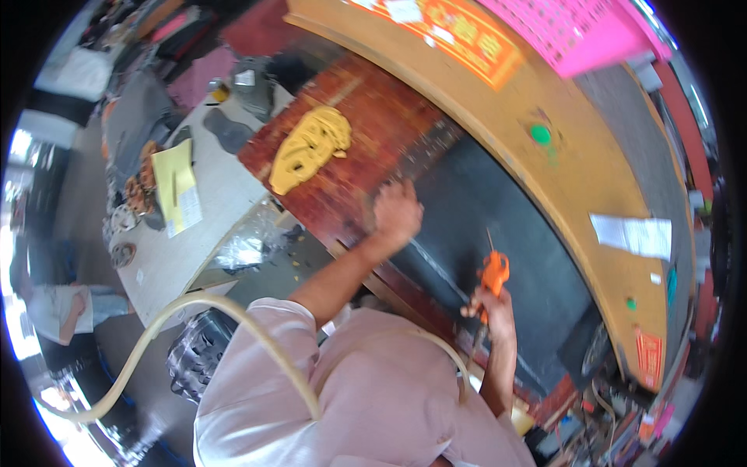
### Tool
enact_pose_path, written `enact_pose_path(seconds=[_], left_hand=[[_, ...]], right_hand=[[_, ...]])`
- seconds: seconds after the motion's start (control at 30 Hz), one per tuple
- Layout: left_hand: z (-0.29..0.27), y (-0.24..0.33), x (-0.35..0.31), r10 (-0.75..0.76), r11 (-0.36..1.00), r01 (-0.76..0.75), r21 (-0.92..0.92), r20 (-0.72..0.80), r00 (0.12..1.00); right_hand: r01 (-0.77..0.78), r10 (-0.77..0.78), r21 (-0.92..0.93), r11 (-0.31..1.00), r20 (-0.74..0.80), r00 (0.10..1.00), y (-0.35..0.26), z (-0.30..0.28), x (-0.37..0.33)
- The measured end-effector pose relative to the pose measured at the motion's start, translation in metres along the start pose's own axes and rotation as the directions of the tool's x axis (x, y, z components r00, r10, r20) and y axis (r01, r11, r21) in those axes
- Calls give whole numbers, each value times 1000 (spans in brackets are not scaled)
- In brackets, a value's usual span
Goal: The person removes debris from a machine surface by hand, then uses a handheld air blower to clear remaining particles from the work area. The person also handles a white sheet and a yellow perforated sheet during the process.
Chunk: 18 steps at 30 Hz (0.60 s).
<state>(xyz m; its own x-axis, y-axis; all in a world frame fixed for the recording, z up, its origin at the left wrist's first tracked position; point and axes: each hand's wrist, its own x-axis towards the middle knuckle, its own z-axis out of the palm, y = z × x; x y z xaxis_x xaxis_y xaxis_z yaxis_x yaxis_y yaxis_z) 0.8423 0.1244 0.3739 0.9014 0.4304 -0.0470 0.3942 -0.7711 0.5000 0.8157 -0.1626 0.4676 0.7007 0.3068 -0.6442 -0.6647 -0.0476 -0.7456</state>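
Observation:
My right hand [498, 308] grips an orange air blow gun [495, 272], its thin metal nozzle pointing away from me over the black work surface [498, 194]. A hose runs down from the gun's grip toward my body. My left hand [398, 212] is stretched out where the worn red board [381, 101] meets the black surface. Its fingers are a little blurred but look spread, with nothing visible in them. Farther left on the red board lies a stack of yellow cut-out pieces [311, 148] with holes in them, apart from both hands.
A curved tan shelf [576, 179] borders the far side, with a pink plastic basket [576, 35] and a white paper [634, 236] on it. Leftward stands a pale table [218, 167] holding yellow paper [173, 183] and sole-shaped pieces. A pale hose [156, 327] loops at lower left.

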Motion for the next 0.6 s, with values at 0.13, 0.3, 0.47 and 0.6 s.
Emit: enact_pose_path(seconds=[0.13,0.3,0.47,0.6], left_hand=[[-5,-6,20,51,998,-50,-38,24,998],[-13,-11,23,-91,996,92,-7,72,993],[28,12,-48,116,942,-113,316,11,993],[25,3,-104,123,939,-171,299,172,977]], right_hand=[[43,-48,-54,998,-85,995,2,-22,-1],[150,-161,171,974,53,985,12,-35,-8],[8,-10,18,1000,89,996,19,-20,3],[21,142,-398,917,376,916,15,-24,3]])
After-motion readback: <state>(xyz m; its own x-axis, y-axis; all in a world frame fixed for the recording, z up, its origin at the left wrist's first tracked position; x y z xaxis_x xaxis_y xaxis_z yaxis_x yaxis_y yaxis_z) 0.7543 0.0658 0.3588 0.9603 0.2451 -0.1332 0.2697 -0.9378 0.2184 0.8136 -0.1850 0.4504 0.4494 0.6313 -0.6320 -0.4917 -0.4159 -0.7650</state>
